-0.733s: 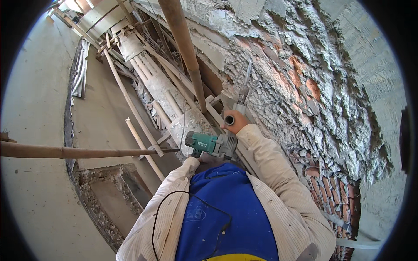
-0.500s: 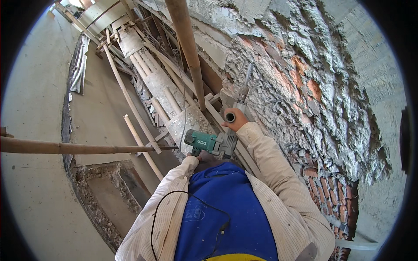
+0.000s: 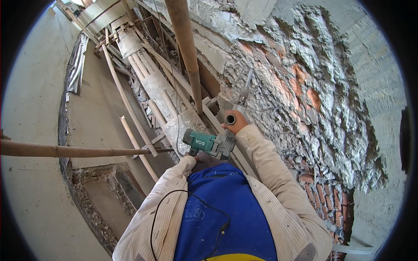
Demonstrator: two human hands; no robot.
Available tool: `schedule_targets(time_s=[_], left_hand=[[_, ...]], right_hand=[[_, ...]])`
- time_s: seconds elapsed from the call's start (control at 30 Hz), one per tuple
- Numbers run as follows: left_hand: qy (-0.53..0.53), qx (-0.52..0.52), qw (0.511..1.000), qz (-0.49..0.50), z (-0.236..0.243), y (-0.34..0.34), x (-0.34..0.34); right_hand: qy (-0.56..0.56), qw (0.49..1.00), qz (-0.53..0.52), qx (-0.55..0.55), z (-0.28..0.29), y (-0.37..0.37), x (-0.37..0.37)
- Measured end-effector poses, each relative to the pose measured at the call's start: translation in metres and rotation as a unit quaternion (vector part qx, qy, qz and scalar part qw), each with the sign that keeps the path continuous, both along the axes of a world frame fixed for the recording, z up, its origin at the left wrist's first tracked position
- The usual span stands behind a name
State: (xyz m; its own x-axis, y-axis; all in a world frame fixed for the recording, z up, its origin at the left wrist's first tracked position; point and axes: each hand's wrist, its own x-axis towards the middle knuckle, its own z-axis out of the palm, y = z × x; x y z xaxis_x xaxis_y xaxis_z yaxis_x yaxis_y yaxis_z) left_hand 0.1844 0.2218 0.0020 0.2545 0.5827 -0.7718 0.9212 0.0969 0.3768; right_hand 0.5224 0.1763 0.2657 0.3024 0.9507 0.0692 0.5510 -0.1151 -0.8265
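A green and grey demolition hammer (image 3: 213,143) lies across the front of my body, its chisel bit (image 3: 248,81) pointing up and away toward the rough wall (image 3: 283,87). My right hand (image 3: 237,124) is closed round the hammer's dark tubular side handle (image 3: 230,118). At the rear end of the green housing, my left hand (image 3: 197,158) grips the hammer low down; most of its fingers are hidden by the tool and sleeve. The bit's tip is close to the chipped plaster, but I cannot tell whether it touches.
A thick bamboo pole (image 3: 185,52) rises ahead, and another pole (image 3: 78,151) juts in from the left. Rubble-strewn scaffold planks (image 3: 159,91) run away ahead. A thin power cord (image 3: 177,108) hangs beside the hammer. Exposed red brick (image 3: 324,202) shows at lower right.
The hammer and both hands have shifted very slightly to the left in the view, along with the surroundings. Both hands keep their hold.
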Motion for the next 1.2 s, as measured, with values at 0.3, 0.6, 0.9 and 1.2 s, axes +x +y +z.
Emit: schedule_targets(time_s=[0.3, 0.6, 0.9, 1.2], left_hand=[[0.002, -0.013, 0.999, 0.040, 0.055, 0.000, 0.016], [0.043, 0.070, 0.996, 0.030, 0.047, -0.011, 0.027], [-0.017, -0.009, 0.999, 0.032, 0.061, -0.004, 0.026], [0.006, -0.022, 0.999, 0.046, 0.065, -0.001, 0.029]], right_hand=[[0.031, 0.999, -0.004, -0.012, 0.004, 0.005, -0.003], [0.034, 0.998, 0.057, -0.007, 0.024, 0.012, 0.003], [0.015, 0.998, 0.057, 0.026, 0.014, 0.015, 0.007], [0.015, 0.999, 0.042, 0.002, 0.014, 0.015, 0.005]])
